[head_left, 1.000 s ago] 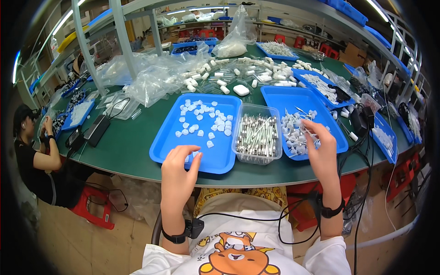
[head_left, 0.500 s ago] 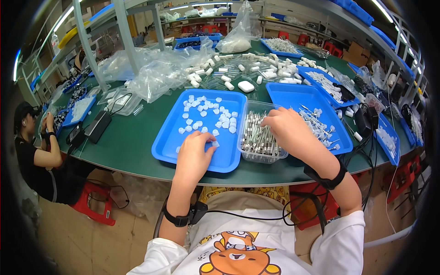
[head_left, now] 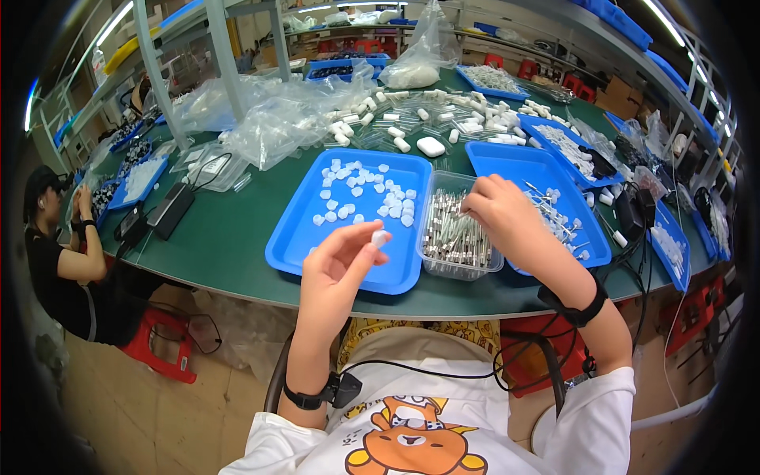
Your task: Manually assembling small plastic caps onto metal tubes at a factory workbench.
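Observation:
Above the near part of a blue tray [head_left: 297, 178], my left hand [head_left: 336, 265] pinches a small translucent white plastic cap [head_left: 380, 237] between thumb and fingers. Several loose caps [head_left: 356, 191] like it lie in that tray. Just to the right stands a clear plastic box [head_left: 459, 269] full of thin metal-ended rods [head_left: 453, 229]. My right hand [head_left: 503, 207] is over the right side of this box with its fingers closed together; whatever they hold is hidden. In a second blue tray [head_left: 503, 158], beyond my right hand, lie thin rods with white caps on their ends [head_left: 558, 218].
White cylinders and clear tubes [head_left: 423, 115] are heaped at the back of the green table [head_left: 237, 245]. Crumpled plastic bags [head_left: 277, 123] and a black power adapter [head_left: 170, 211] lie on the left. A co-worker [head_left: 59, 261] sits far left. Metal shelf posts [head_left: 224, 59] rise behind.
My left hand has lifted out of the tray, bringing up a cap between its fingertips. My right hand stays over the rod box, shifted slightly.

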